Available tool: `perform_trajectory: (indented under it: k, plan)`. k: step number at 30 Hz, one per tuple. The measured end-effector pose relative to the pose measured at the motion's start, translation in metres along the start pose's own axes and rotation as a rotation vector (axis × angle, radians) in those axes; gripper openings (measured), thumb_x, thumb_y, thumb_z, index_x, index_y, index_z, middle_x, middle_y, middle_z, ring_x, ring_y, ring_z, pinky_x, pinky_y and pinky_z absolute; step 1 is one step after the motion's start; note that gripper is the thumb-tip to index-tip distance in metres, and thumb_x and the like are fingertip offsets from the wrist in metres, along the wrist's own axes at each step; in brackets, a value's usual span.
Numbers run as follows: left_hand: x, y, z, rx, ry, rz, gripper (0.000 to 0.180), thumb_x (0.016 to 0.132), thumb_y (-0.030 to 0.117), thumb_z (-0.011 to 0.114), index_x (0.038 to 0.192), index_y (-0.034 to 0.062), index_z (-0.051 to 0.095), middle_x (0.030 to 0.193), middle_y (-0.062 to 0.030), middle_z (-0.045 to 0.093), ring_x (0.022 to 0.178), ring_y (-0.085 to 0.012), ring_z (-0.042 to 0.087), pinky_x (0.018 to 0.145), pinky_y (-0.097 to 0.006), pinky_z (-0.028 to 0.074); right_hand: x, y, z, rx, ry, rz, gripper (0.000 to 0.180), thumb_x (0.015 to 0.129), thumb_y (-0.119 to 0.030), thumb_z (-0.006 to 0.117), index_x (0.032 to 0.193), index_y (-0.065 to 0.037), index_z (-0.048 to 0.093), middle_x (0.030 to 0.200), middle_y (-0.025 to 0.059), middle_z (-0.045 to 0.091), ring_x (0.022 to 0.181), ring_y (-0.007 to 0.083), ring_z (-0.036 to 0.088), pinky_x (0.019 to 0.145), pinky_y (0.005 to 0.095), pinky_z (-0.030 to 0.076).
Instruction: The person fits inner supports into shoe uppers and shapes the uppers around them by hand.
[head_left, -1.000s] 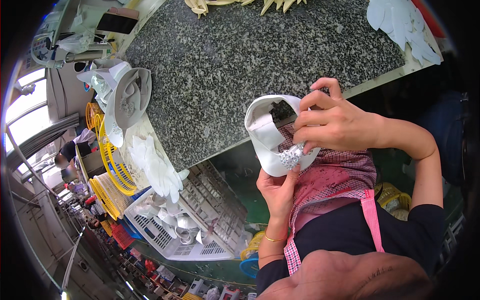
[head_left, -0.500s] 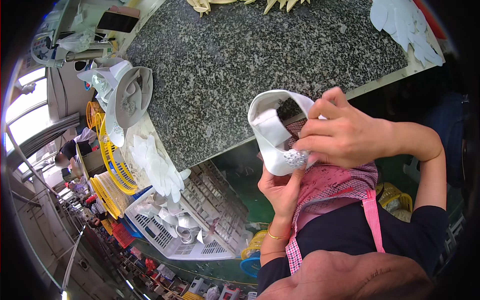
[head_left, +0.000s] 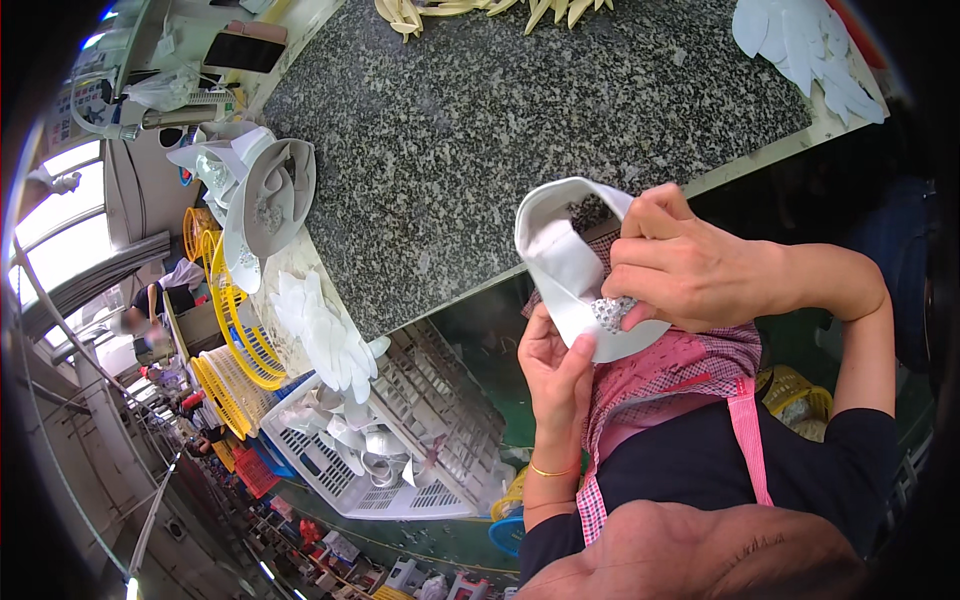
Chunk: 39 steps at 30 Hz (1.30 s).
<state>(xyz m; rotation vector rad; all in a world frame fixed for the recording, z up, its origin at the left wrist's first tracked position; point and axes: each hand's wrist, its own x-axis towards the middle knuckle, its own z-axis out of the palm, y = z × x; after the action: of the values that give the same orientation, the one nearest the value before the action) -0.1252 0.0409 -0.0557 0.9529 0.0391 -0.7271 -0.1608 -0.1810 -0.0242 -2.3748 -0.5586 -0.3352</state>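
A white shoe upper (head_left: 572,268) curves into a loop in front of me, near the stone-topped table's edge. Sparkling clear stones (head_left: 608,314) cover one patch of it. My left hand (head_left: 556,372) pinches its lower rim between thumb and fingers. From the other side, my right hand (head_left: 680,265) is closed on the upper, with fingers bent over its strap and the thumb against the stone patch. My right fingertips partly hide the strap's end.
Similar white uppers (head_left: 278,205) pile at the table's left edge, beside flat white pieces (head_left: 325,335). More white pieces (head_left: 800,50) lie far right, cream strips (head_left: 400,18) at the far edge. A white crate (head_left: 345,500) holds uppers; yellow baskets (head_left: 225,395) stand left. A phone (head_left: 245,50) lies far left.
The upper has shifted slightly right and turned a little. My left thumb has slid from the stone patch down to the rim, while my right thumb now lies against the stones.
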Motion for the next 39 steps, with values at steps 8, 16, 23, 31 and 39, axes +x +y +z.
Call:
perform_trajectory:
  k: [8, 16, 23, 31, 39]
  plan:
    - [0.007, 0.003, 0.025, 0.288, 0.073, 0.252, 0.040, 0.082, -0.006, 0.074, 0.117, -0.0022, 0.055, 0.112, -0.0103, 0.065, 0.100, -0.0164, 0.065, 0.090, -0.032, 0.052, 0.000, 0.009, -0.004, 0.104, 0.047, 0.064, 0.025, 0.081, -0.027, 0.073, 0.094, -0.007, 0.064, 0.089, 0.0031, 0.057, 0.103, 0.0259, 0.050, 0.096, 0.0398, 0.031]
    - [0.008, 0.003, 0.028, 0.212, 0.012, 0.268, 0.050, 0.083, -0.006, 0.073, 0.124, 0.0013, 0.047, 0.117, -0.0090, 0.059, 0.107, -0.0181, 0.060, 0.096, -0.033, 0.049, -0.001, 0.003, 0.005, 0.175, 0.240, 0.103, 0.024, 0.078, -0.027, 0.077, 0.096, -0.013, 0.069, 0.090, -0.0010, 0.060, 0.100, 0.0188, 0.055, 0.095, 0.0438, 0.031]
    - [0.005, 0.002, 0.030, 0.306, 0.076, 0.287, 0.047, 0.082, -0.005, 0.074, 0.121, 0.0017, 0.048, 0.116, -0.0095, 0.059, 0.106, -0.0181, 0.060, 0.095, -0.033, 0.050, 0.000, 0.004, 0.006, 0.103, 0.226, 0.091, 0.017, 0.080, -0.020, 0.074, 0.092, -0.011, 0.067, 0.087, -0.0005, 0.058, 0.098, 0.0183, 0.054, 0.095, 0.0415, 0.031]
    - [0.006, -0.004, 0.039, 0.349, 0.191, 0.341, 0.041, 0.079, -0.010, 0.075, 0.110, 0.0036, 0.052, 0.110, -0.0093, 0.064, 0.100, -0.0161, 0.064, 0.089, -0.030, 0.054, 0.005, 0.008, 0.005, 0.233, 0.140, 0.099, 0.011, 0.081, -0.014, 0.071, 0.089, -0.007, 0.066, 0.087, 0.0019, 0.058, 0.098, 0.0210, 0.052, 0.095, 0.0414, 0.032]
    - [0.015, -0.002, 0.034, 0.350, 0.149, 0.342, 0.029, 0.088, -0.004, 0.069, 0.111, 0.0012, 0.053, 0.110, -0.0103, 0.065, 0.099, -0.0163, 0.064, 0.090, -0.031, 0.052, 0.009, 0.017, 0.000, 0.278, 0.052, 0.065, 0.008, 0.081, -0.009, 0.069, 0.086, -0.005, 0.065, 0.085, 0.0037, 0.059, 0.100, 0.0226, 0.053, 0.097, 0.0436, 0.031]
